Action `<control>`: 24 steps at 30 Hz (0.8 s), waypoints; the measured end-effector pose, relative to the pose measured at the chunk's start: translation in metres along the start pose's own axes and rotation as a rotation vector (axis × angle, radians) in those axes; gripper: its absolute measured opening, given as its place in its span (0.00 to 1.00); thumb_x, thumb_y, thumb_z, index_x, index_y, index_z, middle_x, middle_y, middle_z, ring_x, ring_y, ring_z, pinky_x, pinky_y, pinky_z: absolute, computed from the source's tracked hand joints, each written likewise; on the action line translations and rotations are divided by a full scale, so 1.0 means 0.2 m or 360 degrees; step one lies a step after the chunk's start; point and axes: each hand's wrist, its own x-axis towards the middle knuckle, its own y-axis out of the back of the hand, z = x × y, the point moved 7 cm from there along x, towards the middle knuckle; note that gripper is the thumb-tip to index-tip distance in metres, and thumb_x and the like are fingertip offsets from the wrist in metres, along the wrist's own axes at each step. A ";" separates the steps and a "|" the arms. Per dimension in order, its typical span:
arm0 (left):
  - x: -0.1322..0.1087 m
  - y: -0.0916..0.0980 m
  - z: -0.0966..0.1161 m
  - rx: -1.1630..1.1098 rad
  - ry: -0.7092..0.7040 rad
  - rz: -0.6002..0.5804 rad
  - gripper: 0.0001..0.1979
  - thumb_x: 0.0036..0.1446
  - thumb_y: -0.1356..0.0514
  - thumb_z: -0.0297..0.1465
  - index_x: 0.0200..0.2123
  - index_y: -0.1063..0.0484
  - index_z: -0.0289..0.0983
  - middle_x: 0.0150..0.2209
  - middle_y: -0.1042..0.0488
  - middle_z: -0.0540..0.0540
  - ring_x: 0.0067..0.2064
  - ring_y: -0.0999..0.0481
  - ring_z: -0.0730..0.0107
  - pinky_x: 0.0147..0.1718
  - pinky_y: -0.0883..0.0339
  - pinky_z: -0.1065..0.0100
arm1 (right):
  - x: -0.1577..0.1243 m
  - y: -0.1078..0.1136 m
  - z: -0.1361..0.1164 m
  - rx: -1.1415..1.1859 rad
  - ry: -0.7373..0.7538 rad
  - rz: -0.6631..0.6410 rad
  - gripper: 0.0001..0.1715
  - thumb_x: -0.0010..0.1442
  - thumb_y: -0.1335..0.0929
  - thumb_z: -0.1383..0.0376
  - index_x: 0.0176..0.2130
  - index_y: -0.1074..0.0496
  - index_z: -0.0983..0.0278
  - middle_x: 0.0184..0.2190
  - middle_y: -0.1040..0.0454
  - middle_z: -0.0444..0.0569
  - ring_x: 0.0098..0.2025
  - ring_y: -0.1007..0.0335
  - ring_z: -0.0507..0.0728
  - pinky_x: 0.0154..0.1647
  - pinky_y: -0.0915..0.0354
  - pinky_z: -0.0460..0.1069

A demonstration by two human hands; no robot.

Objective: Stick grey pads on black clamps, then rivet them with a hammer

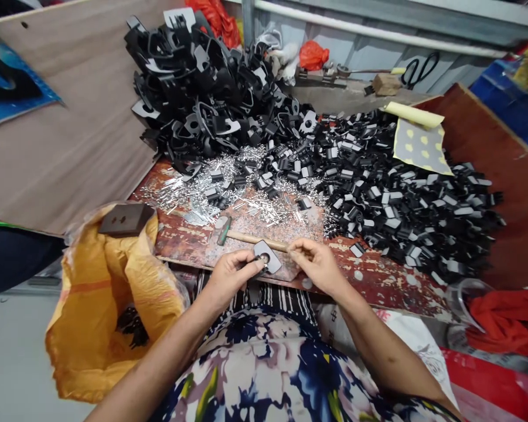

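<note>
My left hand [234,273] pinches a small flat grey plate [270,258] with a black rim and a round hole, held over the near edge of the bench. My right hand [317,265] is closed, thumb and fingertips together; what they hold, if anything, is too small to make out. Those fingertips are at the handle end of a hammer [255,238], which lies on a speckled slab [211,246]; whether they touch it I cannot tell. Beyond the hammer is a spread of thin silvery metal pins [264,209].
Small black clips [378,199] are heaped at the right, larger black plastic parts [202,88] at the back left. A yellow sack [88,305] stands left, a dark block [125,220] on its rim. Wooden boards [79,117] wall both sides. Scissors [419,70] are at the back.
</note>
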 end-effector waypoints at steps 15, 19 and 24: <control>-0.03 0.02 -0.13 -0.0515 0.0239 0.0121 0.20 0.47 0.27 0.43 0.21 0.32 0.37 0.24 0.39 0.51 0.24 0.46 0.77 0.18 0.47 0.73 | 0.19 0.25 -0.05 -0.1903 0.1034 -0.0336 0.19 0.73 0.40 0.72 0.37 0.23 0.63 0.35 0.23 0.53 0.42 0.32 0.60 0.50 0.34 0.56; -0.04 0.04 -0.10 -0.0695 0.0242 0.0137 0.16 0.45 0.27 0.39 0.24 0.29 0.36 0.25 0.35 0.51 0.24 0.42 0.77 0.17 0.45 0.75 | 0.22 0.24 -0.06 -0.1898 0.1117 -0.0304 0.19 0.72 0.40 0.72 0.35 0.24 0.65 0.36 0.25 0.55 0.45 0.32 0.62 0.52 0.34 0.58; -0.04 0.10 -0.06 -0.1014 0.0136 0.0237 0.15 0.46 0.28 0.40 0.28 0.25 0.36 0.28 0.28 0.49 0.25 0.35 0.75 0.17 0.40 0.74 | 0.18 0.29 -0.18 -0.1360 0.0940 0.0126 0.13 0.67 0.35 0.71 0.41 0.21 0.63 0.37 0.23 0.55 0.41 0.30 0.63 0.45 0.31 0.59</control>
